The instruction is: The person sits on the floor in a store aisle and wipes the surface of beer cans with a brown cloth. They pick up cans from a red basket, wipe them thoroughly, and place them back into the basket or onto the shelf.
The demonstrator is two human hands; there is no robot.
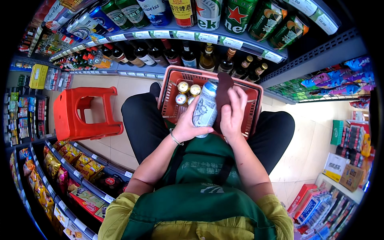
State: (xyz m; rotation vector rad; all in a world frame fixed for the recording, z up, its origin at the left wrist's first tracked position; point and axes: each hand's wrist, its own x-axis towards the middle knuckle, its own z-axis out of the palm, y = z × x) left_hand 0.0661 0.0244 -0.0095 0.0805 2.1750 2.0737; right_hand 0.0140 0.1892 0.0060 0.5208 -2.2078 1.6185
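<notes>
My left hand (191,125) grips a tall white-and-blue drink can (205,109), tilted over the near side of a red plastic shopping basket (168,82). A dark brown cloth (224,90) lies against the can's right side, with my right hand (235,112) holding it there. Several small cans (183,87) with gold and silver tops stand in the basket's left half; my left hand and the tall can partly hide them. The basket sits between my knees, in front of my green apron (207,162).
Beer cans (210,15) line the shelf ahead, with wine bottles (156,54) below it. A red plastic stool (87,115) lies on its side at my left. Snack bags (72,154) fill the racks at lower left. Cardboard boxes (351,177) stand at the right.
</notes>
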